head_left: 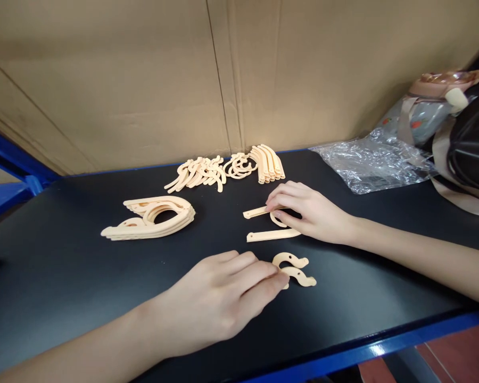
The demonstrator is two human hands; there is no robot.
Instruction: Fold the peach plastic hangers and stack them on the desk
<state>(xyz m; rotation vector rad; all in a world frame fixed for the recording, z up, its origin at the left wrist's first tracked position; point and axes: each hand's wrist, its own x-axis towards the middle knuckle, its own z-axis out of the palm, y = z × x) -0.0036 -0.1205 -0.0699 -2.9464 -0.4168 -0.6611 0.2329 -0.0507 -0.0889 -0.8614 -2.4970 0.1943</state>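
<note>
My left hand (227,290) is closed in a pinch at the left ends of two cream S-shaped hook pieces (297,274), which lie side by side on the black table. Each hook piece has a small hole, and my fingertips hide part of them. Beyond them, my right hand (307,210) has its thumb and fingers bent together around a cream hanger arm (255,212). Under that hand a curved ring piece (277,219) shows in part. A second hanger arm (269,235) lies nearer to me, its right end beneath the hand.
On the left rests a stack of folded cream hangers (171,226). Toward the back lie loose hook pieces (199,173), ring pieces (239,166) and a row of arms (267,164). Crumpled clear plastic (363,162), a bottle (427,111) and a dark bag (473,138) occupy the right. Cardboard (143,80) stands behind.
</note>
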